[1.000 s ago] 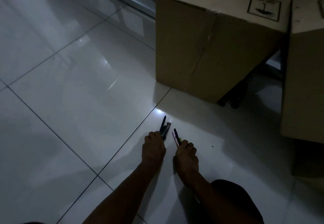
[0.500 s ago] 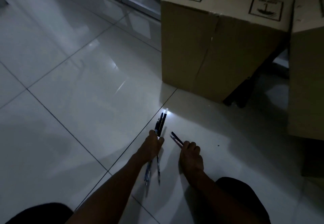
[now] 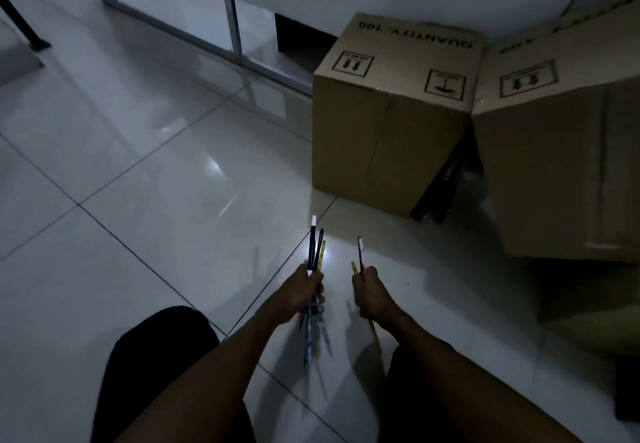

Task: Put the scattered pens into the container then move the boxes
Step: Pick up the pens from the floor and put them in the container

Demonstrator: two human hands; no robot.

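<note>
Lower centre: left hand [image 3: 298, 295] clutching a splayed bundle of dark and yellow pens [image 3: 317, 246], right hand [image 3: 372, 295] pinching a few thin pens [image 3: 361, 255]. Likely to slip out, being loosely fanned. Brown cardboard boxes [image 3: 381, 137] upper right.

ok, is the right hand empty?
No, the right hand grips a few pens that stick out above and below its curled fingers.
</note>
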